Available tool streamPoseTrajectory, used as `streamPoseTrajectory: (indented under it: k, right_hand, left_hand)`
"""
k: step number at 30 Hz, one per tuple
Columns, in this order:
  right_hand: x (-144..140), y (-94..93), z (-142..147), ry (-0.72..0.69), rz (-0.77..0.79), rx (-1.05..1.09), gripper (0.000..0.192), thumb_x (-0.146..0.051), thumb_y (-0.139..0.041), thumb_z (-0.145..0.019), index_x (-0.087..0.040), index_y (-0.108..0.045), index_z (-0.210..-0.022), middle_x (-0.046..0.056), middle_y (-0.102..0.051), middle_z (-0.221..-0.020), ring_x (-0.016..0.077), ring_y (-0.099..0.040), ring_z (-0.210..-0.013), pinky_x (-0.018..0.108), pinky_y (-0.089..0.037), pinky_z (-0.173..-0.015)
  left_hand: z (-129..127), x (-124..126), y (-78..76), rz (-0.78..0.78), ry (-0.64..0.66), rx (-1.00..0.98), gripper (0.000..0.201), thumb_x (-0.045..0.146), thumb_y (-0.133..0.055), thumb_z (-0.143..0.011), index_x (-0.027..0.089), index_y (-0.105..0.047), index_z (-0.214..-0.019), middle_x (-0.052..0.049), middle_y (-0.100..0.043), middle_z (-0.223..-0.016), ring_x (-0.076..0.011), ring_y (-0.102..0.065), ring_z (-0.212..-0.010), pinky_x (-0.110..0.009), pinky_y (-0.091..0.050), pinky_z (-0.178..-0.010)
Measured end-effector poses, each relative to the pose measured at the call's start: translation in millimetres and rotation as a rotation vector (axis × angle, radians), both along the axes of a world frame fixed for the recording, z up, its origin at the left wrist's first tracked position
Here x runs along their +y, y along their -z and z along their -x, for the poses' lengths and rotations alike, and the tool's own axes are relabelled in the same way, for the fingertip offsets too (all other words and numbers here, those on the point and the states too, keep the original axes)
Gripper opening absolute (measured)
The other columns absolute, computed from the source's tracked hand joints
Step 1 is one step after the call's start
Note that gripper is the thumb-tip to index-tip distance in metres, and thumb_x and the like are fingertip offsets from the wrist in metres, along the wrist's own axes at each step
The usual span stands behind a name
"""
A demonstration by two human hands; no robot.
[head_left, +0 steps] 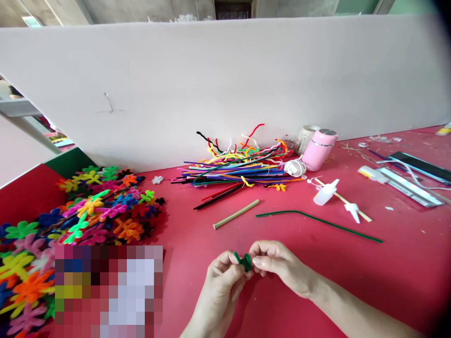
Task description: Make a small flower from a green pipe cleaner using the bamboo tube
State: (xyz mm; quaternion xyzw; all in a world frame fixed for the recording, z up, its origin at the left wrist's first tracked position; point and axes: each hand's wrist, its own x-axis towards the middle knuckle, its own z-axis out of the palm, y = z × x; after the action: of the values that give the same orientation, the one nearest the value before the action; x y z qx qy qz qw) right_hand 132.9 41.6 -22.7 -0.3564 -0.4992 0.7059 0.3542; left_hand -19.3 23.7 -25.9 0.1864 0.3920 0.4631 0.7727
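Over the red table (pixel 289 281), my left hand (pixel 220 281) and my right hand (pixel 278 265) both pinch a small bent piece of green pipe cleaner (pixel 244 260) between their fingertips. The piece is folded into a small looped shape, partly hidden by my fingers. A long green pipe cleaner (pixel 317 220) lies on the table just beyond my right hand. A short pale stick (pixel 236 214) lies beyond my left hand.
A heap of straight coloured pipe cleaners (pixel 236 171) lies by the white partition (pixel 225 84). Finished pipe-cleaner flowers (pixel 88 211) pile up at left. A pink bottle (pixel 319 148), glue bottle (pixel 326 192), wooden skewer (pixel 343 199) and phone (pixel 419 164) sit at right.
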Motion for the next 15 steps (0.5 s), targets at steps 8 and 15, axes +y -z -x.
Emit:
streamPoseTrajectory:
  k: [8,15]
  right_hand:
    - [-0.3,3.0,-2.3,0.001,0.001,0.063,0.013,-0.025,-0.055,-0.076,-0.013,-0.058,-0.075,0.000,-0.057,-0.066,0.0087,-0.046,-0.058,0.021,-0.035,-0.057]
    - [-1.8,-7.8,-8.6,0.012,-0.246,-0.073,0.019,-0.020,-0.049,-0.080,-0.017,-0.066,-0.088,0.001,-0.056,-0.073,0.0111,-0.051,-0.065,0.023,-0.041,-0.062]
  left_hand:
    - [-1.3,-0.6,-1.9,-0.002,-0.013,-0.008,0.007,0.013,-0.067,-0.065,0.014,-0.061,-0.062,-0.001,-0.062,-0.059,-0.0075,-0.054,-0.054,-0.017,-0.041,-0.057]
    - [1.8,1.5,-0.1,-0.035,0.020,-0.147,0.004,0.015,-0.061,-0.072,0.014,-0.063,-0.069,0.001,-0.060,-0.060,-0.0026,-0.041,-0.043,-0.022,-0.041,-0.063]
